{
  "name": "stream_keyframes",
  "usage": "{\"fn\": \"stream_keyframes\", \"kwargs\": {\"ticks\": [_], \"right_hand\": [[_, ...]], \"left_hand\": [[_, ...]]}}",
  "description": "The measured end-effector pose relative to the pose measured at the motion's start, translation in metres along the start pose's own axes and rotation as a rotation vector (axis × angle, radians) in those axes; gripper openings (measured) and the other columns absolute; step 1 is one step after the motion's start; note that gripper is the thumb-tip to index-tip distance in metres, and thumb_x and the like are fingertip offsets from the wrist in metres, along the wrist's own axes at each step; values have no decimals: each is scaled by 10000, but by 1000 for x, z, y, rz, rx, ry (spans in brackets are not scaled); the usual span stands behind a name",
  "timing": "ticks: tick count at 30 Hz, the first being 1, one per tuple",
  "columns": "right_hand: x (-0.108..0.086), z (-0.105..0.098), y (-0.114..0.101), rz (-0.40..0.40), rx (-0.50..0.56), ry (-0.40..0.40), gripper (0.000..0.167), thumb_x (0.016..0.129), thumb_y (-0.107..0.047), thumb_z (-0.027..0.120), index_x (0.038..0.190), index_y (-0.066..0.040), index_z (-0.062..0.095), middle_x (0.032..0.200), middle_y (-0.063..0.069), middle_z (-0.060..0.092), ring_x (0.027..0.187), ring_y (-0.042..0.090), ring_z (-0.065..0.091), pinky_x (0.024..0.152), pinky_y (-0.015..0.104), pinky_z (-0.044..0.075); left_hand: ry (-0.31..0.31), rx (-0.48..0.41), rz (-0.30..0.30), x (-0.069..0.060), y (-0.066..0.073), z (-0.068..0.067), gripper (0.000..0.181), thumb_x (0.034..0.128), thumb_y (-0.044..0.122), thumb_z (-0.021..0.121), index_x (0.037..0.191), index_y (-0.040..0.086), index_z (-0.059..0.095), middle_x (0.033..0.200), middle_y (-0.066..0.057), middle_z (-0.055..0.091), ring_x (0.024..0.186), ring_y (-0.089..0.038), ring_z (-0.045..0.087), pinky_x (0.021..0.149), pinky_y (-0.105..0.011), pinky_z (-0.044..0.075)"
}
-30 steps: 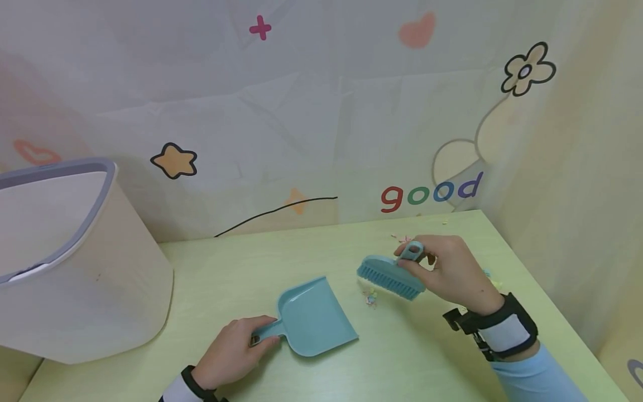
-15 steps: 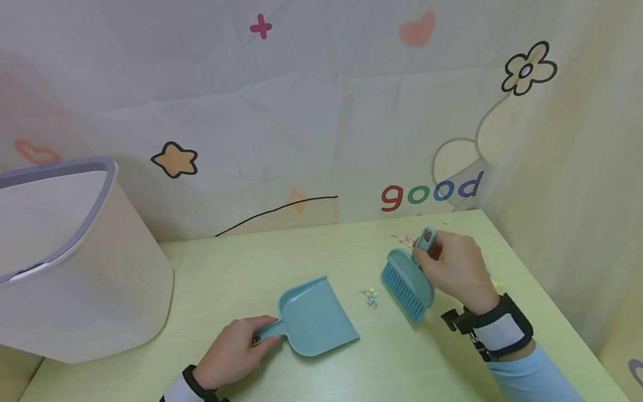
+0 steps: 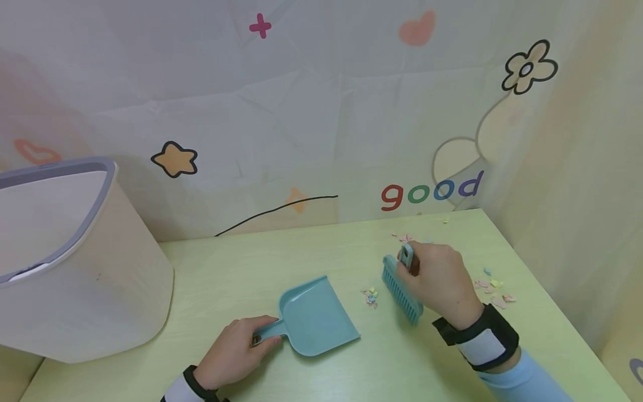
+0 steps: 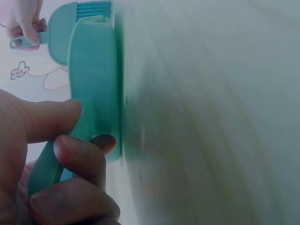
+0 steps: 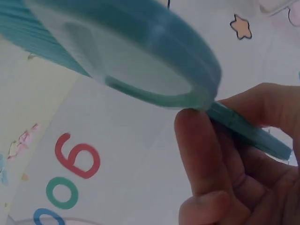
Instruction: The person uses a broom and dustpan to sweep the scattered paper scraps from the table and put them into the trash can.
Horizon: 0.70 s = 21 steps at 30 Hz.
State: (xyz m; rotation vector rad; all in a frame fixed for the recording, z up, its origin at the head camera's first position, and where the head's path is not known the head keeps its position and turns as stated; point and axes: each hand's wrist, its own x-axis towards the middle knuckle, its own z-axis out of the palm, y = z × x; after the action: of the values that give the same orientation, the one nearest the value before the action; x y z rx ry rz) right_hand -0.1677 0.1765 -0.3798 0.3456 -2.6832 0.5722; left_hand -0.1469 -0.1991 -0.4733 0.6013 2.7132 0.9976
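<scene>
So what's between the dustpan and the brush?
In the head view, a small cluster of pink, yellow and blue scraps lies between the dustpan and the brush.

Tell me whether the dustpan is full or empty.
Empty: the dustpan shows a bare inside; the nearest small scraps lie on the table beyond its lip.

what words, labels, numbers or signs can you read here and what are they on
"good", in coloured letters low on the backdrop; the right wrist view shows only part of it, turned.
"+", a pink plus shape high on the backdrop.
Dustpan, brush and bin: no readable text.
</scene>
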Motion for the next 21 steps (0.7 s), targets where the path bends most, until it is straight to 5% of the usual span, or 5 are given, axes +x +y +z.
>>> {"fn": "stream_keyframes", "kwargs": {"ticks": [8, 21], "right_hand": [[-12, 21, -28, -142, 6, 81, 217, 783, -51, 828, 707, -114, 634, 568, -57, 506, 498, 32, 385, 483, 194, 329], [-24, 42, -45, -231, 135, 173, 118, 755, -27, 842, 833, -69, 764, 646, -50, 614, 555, 2, 502, 532, 164, 434]], "left_hand": [[8, 12, 0, 0, 2, 1, 336, 992, 364, 704, 1230, 129, 737, 1112, 53, 750, 820, -12, 569, 730, -225, 474], [22, 3, 19, -1, 7, 5, 284, 990, 338, 714, 1193, 144, 753, 919, 114, 689, 716, 1, 520, 672, -204, 427]]}}
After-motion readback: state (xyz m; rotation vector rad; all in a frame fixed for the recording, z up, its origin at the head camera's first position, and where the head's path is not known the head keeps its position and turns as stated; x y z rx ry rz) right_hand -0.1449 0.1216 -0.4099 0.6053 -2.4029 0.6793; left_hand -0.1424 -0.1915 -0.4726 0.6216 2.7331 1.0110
